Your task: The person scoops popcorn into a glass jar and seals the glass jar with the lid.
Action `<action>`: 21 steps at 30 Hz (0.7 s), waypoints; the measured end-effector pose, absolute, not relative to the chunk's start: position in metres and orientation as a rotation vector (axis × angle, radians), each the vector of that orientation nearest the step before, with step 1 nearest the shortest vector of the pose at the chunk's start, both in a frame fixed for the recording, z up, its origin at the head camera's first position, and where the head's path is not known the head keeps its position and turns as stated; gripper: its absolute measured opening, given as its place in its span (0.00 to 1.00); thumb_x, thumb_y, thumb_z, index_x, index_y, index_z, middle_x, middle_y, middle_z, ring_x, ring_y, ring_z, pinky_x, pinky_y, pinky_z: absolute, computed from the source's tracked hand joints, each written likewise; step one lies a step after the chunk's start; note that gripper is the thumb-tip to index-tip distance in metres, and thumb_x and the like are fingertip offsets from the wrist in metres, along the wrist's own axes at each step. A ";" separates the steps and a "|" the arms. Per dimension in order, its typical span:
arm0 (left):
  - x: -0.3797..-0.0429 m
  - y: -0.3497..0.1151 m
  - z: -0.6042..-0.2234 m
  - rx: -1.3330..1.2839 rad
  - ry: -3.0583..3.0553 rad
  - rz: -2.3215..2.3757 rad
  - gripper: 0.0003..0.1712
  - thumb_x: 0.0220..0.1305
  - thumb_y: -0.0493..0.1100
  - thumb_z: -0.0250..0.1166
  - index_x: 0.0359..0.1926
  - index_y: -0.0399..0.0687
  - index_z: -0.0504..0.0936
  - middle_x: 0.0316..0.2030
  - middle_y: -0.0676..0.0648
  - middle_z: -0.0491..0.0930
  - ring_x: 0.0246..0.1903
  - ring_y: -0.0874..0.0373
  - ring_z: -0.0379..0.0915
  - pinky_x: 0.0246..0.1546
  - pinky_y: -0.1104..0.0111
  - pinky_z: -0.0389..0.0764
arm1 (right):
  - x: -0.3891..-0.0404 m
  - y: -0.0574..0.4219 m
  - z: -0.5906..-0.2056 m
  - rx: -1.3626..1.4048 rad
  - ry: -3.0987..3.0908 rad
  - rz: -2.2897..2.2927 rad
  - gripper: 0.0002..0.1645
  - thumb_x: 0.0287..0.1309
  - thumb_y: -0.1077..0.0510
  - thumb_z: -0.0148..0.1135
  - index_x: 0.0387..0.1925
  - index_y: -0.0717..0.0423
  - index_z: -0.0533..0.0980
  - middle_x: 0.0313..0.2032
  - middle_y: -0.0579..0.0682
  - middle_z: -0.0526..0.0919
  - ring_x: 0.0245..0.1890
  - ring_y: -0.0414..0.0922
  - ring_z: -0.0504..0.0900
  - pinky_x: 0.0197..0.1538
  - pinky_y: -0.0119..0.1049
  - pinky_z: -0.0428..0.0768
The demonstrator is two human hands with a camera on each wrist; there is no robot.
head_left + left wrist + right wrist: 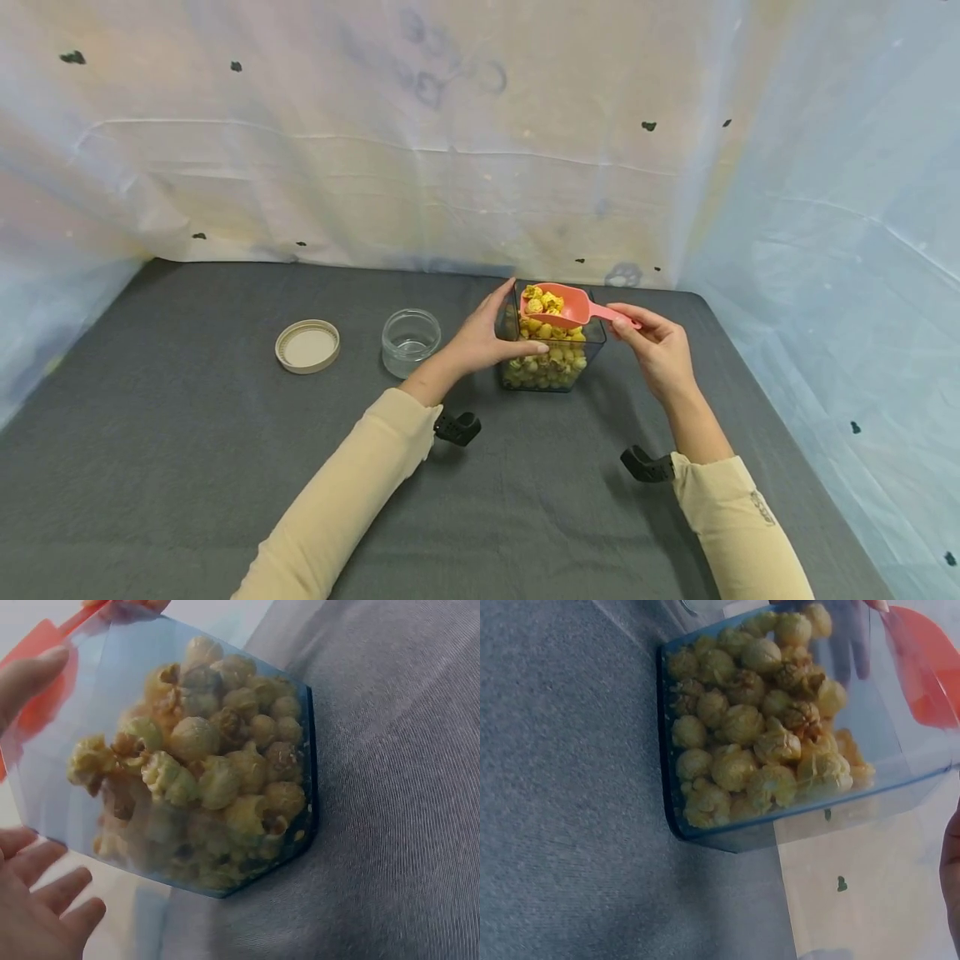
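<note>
A clear, dark-tinted plastic container (594,348) stands on the table, partly filled with yellow popcorn (551,371). My left hand (476,340) grips it near the rim, the thumb across the front and the other fingers along the left side. In my right hand (663,357) the handle of a pink scoop (576,308) is pinched between thumb and fingers. The scoop's bowl lies over the container's mouth with several popcorn pieces (534,305) in it. Through the container wall (90,787) in the left wrist view, the scoop shows as a red shape.
Left of the container stands a clear glass jar (410,354), lidless, partly behind my left wrist. Farther left a round beige-rimmed lid (307,347) lies on the grey tablecloth (187,433). A pale patterned curtain (375,167) hangs behind the table and along its sides.
</note>
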State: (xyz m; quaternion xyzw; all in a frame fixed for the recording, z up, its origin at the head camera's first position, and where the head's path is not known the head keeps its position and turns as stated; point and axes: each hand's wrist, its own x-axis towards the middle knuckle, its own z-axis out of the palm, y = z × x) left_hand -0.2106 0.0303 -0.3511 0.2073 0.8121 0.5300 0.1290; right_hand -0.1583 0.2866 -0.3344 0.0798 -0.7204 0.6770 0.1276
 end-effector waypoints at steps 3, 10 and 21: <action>-0.207 0.029 -0.347 0.624 2.440 1.471 0.61 0.51 0.61 0.72 0.76 0.60 0.43 0.75 0.47 0.45 0.73 0.46 0.45 0.67 0.44 0.59 | -0.155 0.285 -0.334 0.214 -2.109 1.956 0.12 0.62 0.63 0.61 0.46 0.61 0.82 0.30 0.41 0.83 0.31 0.38 0.79 0.39 0.26 0.79; -0.202 0.026 -0.344 0.665 2.536 1.371 0.61 0.52 0.63 0.71 0.76 0.52 0.44 0.75 0.44 0.48 0.73 0.46 0.48 0.67 0.45 0.60 | -0.151 0.281 -0.334 0.219 -2.099 1.958 0.12 0.62 0.63 0.61 0.46 0.61 0.82 0.30 0.41 0.84 0.31 0.36 0.79 0.39 0.25 0.79; -0.197 0.010 -0.343 0.748 2.685 1.275 0.60 0.50 0.65 0.70 0.75 0.50 0.48 0.73 0.44 0.51 0.73 0.47 0.45 0.69 0.46 0.56 | -0.145 0.276 -0.333 0.219 -2.072 1.912 0.12 0.61 0.65 0.62 0.45 0.64 0.82 0.28 0.41 0.84 0.28 0.35 0.79 0.35 0.26 0.79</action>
